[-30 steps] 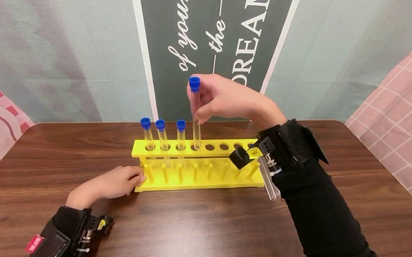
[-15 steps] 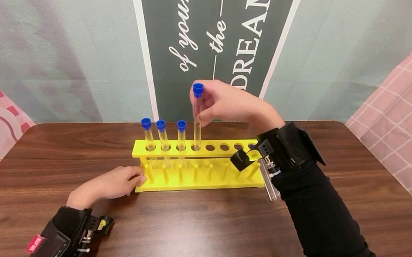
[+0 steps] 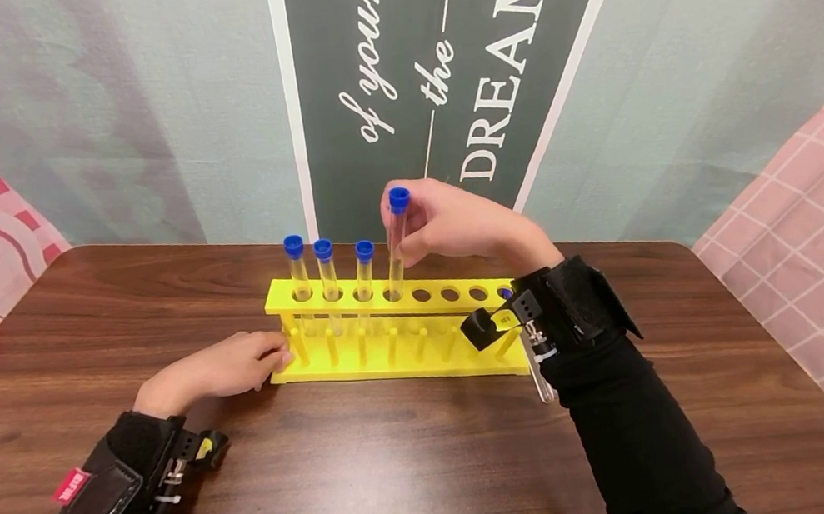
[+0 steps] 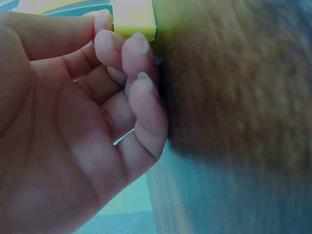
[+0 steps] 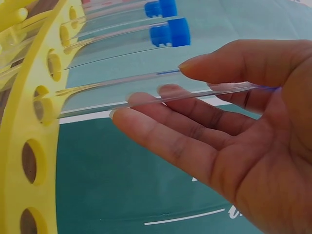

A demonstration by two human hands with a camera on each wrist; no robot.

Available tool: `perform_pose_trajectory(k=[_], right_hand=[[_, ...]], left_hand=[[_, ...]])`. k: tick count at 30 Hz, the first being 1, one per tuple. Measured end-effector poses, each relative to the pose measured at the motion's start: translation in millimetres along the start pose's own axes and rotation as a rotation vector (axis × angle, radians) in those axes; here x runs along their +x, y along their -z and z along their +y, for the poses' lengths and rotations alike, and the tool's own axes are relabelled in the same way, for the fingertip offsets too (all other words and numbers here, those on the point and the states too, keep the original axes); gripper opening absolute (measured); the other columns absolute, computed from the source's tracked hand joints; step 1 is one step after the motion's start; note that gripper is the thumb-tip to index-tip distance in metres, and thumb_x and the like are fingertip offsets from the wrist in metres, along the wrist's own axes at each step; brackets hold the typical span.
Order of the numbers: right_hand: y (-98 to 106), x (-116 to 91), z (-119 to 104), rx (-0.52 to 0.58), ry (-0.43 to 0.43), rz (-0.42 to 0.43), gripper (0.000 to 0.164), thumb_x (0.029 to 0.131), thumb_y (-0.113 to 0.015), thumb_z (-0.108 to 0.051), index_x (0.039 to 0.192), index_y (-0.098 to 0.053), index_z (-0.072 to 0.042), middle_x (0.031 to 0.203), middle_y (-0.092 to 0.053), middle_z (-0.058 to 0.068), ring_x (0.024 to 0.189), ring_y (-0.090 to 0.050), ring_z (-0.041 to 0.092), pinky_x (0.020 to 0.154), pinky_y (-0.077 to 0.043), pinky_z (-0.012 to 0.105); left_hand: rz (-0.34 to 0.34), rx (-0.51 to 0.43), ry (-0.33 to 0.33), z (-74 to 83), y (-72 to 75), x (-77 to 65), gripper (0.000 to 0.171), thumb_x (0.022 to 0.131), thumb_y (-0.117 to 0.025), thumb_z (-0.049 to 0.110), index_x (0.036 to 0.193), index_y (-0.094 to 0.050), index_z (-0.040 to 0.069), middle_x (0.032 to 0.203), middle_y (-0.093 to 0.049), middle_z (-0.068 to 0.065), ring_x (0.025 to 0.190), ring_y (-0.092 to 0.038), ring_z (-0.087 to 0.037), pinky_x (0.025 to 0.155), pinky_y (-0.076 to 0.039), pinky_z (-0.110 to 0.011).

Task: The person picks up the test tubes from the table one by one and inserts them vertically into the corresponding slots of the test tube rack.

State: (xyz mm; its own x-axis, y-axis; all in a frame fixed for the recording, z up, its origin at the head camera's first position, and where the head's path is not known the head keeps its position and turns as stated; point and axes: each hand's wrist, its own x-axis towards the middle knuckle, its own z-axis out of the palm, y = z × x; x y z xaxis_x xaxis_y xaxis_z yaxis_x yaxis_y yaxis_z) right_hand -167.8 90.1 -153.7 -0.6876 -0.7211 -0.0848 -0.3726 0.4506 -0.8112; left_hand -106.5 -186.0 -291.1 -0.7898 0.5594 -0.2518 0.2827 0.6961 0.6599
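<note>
Held tube: a clear tube (image 3: 396, 254) with a blue cap, pinched between the thumb and fingers of the right hand (image 3: 449, 221).
Its lie: nearly upright, cap leaning slightly right, to the left of the palm.
Lower end: at the fourth hole from the left in the yellow rack (image 3: 393, 367); depth could not be told.
Nearer hand: the right; the left hand (image 3: 235, 365) was well apart, thumb and curled fingertips gripping the rack's left end.
Rack: long side ran left to right across the table (image 3: 375, 479).
Left neighbours: three capped tubes (image 3: 329, 279), the nearest just beside.
Open room: to the right, over bare holes; wall cloth (image 3: 218, 135) stood behind.
</note>
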Motion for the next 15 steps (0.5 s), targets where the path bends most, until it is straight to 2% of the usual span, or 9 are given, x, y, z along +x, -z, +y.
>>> perform_pose_trajectory(k=[5,15], right_hand=[[-2.2,1.3,4.9,-0.072,-0.007,-0.002,0.018,0.077,-0.060,0.007,0.090,-0.051,-0.001,0.081,-0.059,0.013,0.073,-0.056,0.027,0.069,-0.046,0.037],[-7.0,1.6,13.5,-0.018,-0.026,-0.023,0.018,0.075,-0.058,0.008,0.088,-0.050,-0.001,0.077,-0.056,0.011,0.071,-0.053,0.024,0.066,-0.043,0.034]], left_hand=[[-0.002,0.002,0.005,0.1,0.3,0.0,0.023,0.097,-0.042,0.011,0.074,-0.045,0.009,0.061,-0.041,0.000,0.051,-0.040,-0.014,0.052,-0.034,-0.027],[-0.007,-0.003,0.010,0.6,0.2,0.0,0.023,0.097,-0.042,0.012,0.075,-0.045,0.009,0.060,-0.041,0.000,0.050,-0.040,-0.014,0.052,-0.034,-0.027]])
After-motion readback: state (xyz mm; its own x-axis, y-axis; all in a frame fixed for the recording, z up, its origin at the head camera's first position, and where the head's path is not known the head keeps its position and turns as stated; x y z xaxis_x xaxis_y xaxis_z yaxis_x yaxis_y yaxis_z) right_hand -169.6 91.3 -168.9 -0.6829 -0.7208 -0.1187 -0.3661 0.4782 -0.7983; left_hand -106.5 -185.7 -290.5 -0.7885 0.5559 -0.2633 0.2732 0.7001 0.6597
